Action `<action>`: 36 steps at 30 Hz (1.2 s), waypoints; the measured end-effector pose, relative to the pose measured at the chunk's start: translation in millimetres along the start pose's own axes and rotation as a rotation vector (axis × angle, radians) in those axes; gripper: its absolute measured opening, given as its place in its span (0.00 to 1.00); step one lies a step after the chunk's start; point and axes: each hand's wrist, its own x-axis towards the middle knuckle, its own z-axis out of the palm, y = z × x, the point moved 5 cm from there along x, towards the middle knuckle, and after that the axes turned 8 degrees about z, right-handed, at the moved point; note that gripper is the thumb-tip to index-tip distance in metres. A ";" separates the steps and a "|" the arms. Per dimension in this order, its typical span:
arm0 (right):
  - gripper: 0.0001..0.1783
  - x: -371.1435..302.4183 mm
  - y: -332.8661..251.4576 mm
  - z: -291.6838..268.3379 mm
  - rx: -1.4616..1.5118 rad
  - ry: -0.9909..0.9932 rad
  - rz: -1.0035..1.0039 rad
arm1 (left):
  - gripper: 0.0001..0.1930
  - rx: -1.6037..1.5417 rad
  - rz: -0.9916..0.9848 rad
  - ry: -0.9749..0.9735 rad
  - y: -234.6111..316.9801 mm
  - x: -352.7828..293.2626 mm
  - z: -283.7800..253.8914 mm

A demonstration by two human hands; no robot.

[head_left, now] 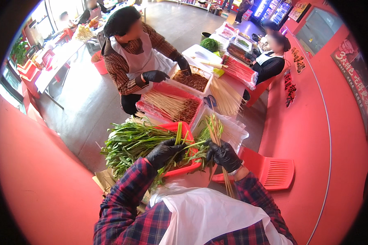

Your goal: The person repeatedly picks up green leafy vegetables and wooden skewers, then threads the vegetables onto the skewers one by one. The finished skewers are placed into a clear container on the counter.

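My left hand (165, 153), in a black glove, is closed around long green stems (179, 132) over the red plastic basket (189, 168). Leafy green vegetables (129, 141) fill that basket and spill over its left side. In my right hand (225, 157), also gloved in black, is a bundle of thin bamboo skewers (215, 130), held upright and sticking out above and below the fingers. One green stem stretches between the two hands. Cut greens lie behind the skewers in a white-lined tray (238, 131); I cannot make out how many stems are threaded.
Beyond the basket stands a red tray of skewered meat (167, 104), then a white tub of brown meat pieces (192, 81). Loose skewers (225, 97) and scissors (210, 101) lie beside them. A co-worker (131, 57) works opposite. A red chair (276, 173) stands right.
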 end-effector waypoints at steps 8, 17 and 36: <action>0.15 -18.4 22.0 17.2 -0.093 -0.180 0.125 | 0.09 -0.187 0.090 0.179 13.3 1.6 9.8; 0.11 -10.3 39.2 22.9 0.025 -0.140 0.040 | 0.05 -0.007 0.138 0.166 10.8 3.6 25.8; 0.06 -36.0 23.6 11.9 0.015 0.096 -0.113 | 0.07 -0.083 0.082 0.125 3.9 -7.8 15.7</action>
